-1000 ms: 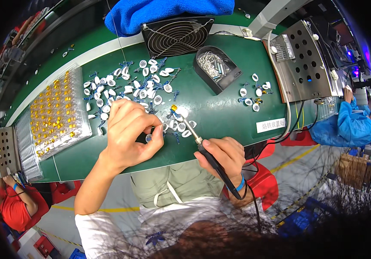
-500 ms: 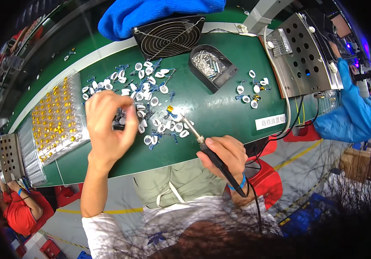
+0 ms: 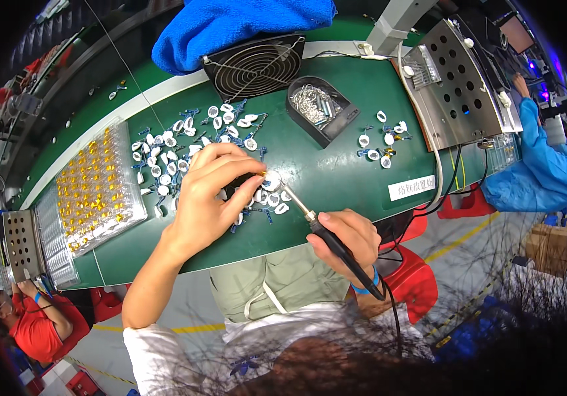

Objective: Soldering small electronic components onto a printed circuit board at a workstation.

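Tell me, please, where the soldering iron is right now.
In the head view, the soldering iron is in the right hand at the table's near edge, its tip by the small white parts under the left hand.

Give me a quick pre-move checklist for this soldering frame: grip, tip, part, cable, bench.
1. Right hand grips the soldering iron by its black handle: ok.
2. Iron tip meets the small white part by the left fingertips: ok, though the exact contact is too small to confirm.
3. Left hand pinches a small piece at that part: ok; how firmly it holds, cannot tell.
4. Left fingertips sit very close to the hot tip: not ok.
5. Iron cable drops off the table edge past the wrist, no snag seen: ok.
6. Loose white parts crowd the green bench right beside the work spot: not ok.
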Motion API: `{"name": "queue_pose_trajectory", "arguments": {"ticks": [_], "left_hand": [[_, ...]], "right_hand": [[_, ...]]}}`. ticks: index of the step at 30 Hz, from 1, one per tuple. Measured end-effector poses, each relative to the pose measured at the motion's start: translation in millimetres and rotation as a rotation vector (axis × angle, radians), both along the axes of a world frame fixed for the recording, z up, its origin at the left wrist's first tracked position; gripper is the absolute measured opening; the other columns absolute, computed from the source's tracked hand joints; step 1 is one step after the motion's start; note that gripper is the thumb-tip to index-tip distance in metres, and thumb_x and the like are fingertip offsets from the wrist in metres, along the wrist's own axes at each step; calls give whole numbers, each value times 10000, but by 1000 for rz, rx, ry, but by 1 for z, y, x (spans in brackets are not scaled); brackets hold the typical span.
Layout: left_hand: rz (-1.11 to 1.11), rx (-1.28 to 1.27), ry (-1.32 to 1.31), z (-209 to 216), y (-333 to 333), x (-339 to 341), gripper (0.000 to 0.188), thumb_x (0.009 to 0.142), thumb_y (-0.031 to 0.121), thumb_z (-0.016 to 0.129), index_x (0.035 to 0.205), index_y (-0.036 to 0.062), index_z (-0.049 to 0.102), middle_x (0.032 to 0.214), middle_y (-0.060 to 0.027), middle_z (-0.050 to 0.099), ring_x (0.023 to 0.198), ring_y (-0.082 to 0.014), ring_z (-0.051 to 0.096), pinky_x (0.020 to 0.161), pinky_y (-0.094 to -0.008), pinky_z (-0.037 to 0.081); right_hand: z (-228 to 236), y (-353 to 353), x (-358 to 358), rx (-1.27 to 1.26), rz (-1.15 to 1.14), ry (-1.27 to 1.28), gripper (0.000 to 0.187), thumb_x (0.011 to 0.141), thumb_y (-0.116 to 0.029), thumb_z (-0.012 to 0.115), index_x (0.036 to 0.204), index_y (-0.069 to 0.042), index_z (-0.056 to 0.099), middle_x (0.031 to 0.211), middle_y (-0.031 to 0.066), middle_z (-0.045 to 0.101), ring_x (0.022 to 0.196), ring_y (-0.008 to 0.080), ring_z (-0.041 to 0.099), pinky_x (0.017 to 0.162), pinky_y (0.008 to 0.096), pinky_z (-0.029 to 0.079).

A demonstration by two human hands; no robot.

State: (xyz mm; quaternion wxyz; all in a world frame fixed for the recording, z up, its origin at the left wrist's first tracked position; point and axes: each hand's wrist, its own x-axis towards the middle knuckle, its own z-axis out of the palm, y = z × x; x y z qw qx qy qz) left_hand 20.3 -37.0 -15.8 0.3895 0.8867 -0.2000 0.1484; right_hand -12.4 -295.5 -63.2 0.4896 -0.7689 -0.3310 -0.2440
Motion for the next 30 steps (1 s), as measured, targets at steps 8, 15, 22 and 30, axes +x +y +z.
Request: {"name": "queue_pose_trajectory", "arguments": {"ticks": [8,15,22,30], "left_hand": [[-61,48,-114,-2,2,0,214,795,18,828,1001,42,776,970,-56,737,990,-261,654,846,-383,502],[-55,109,-202,-3,2,-4,272,746,21,848,1006,41,769,963,-38,708,981,-257,641,855,-387,492],[-56,121,-202,-3,3,-6,285,738,23,849,1010,46,767,975,-38,706,994,-256,639,864,-387,487],[-51,132,-213,-3,3,-6,293,733,16,850,1013,44,765,978,-39,704,993,-254,638,860,-383,482]], "right_hand": [[2,0,4,-15,17,-2,387,802,-146,880,1101,23,701,866,159,723,641,262,674,556,341,535],[1,3,4,-25,35,-3,406,784,-142,896,1097,28,700,844,159,721,618,254,672,549,338,531],[0,4,5,-44,42,-18,436,749,-116,910,1104,24,700,851,157,725,622,252,677,543,335,526],[3,4,4,-84,47,-12,450,738,-111,916,1111,19,700,874,152,725,628,250,672,550,337,519]]}}
